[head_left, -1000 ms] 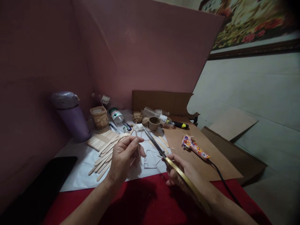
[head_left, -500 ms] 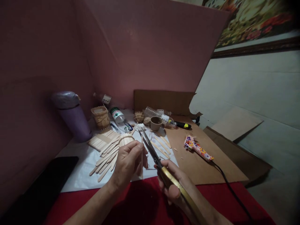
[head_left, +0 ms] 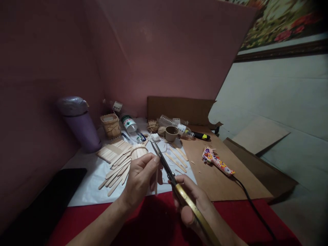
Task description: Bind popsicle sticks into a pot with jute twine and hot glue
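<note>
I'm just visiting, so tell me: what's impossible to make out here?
All in the head view:
- Pale banded container: lower part hidden by the left hand.
- Thin pale strip: partly covered by the left thumb.
- Scissors: handles partly hidden by the right hand and cut off by the bottom edge.
- Green-and-white bottle label: print too small to read.
- Framed picture: cut off by the top and right edges.

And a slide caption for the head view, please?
Right hand holds gold-handled scissors; left hand pinches a thin strip.
</note>
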Tool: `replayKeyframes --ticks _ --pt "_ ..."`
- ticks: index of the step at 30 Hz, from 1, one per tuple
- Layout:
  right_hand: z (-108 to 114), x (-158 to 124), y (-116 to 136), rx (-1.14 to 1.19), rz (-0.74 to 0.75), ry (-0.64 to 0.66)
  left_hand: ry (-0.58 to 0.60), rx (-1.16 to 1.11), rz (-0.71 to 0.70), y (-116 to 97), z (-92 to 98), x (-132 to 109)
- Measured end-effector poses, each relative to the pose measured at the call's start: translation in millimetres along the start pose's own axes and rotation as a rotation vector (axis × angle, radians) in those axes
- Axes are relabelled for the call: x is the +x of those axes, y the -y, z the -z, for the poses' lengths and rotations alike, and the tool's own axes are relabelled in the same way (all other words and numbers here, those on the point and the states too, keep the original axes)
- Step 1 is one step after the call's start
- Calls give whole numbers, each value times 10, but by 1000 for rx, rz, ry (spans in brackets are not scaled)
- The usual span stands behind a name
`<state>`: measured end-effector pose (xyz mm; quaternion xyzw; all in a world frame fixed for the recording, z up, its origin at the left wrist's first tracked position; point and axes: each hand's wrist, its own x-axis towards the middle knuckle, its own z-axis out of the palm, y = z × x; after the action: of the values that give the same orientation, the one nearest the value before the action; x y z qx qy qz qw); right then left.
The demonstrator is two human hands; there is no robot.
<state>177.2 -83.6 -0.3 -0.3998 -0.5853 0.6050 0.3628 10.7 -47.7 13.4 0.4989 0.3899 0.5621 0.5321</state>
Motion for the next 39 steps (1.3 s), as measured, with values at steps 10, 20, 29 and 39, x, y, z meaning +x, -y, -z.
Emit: replayKeyframes --ticks 10,20,29,39 --pt "9 -56 -17 -146 9 -59 68 21 -1 38 22 -29" --pt "-41 -84 71 -223 -10 -79 107 59 -3 22 21 -47" --pt "-95 -77 -129 -73 -66 -106 72 179 -62 73 -13 -94" --pt "-95 -98 -149 -98 -21 -129 103 285 -144 101 -19 -101"
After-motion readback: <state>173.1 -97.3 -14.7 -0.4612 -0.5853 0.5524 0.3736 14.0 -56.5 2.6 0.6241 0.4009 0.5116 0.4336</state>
